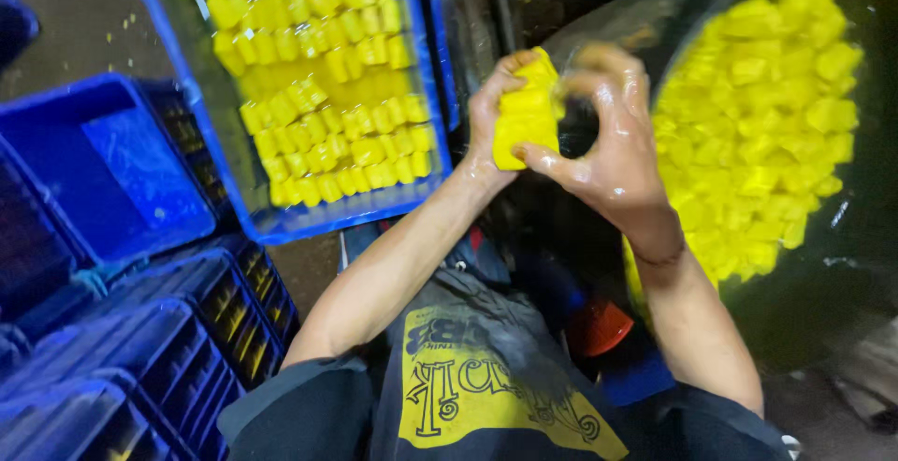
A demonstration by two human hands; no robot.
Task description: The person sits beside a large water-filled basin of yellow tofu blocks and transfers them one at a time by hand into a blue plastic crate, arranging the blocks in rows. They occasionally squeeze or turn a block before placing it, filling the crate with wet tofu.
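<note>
My left hand (488, 110) and my right hand (608, 138) are both wet and closed around a stack of yellow blocks (526, 117), held up between them above my lap. The left hand cups the stack from behind; the right thumb and fingers press it from the front. To the right, a large dark tub (823, 265) holds a heap of loose yellow blocks (758, 115) in liquid. To the upper left, a blue crate (309, 220) contains several neat rows of yellow blocks (318, 87).
Stacked blue crates (150, 349) sit at lower left, with an open blue tray (103, 162) above them. A red object (599, 325) lies below my hands. Grey floor shows at the top left.
</note>
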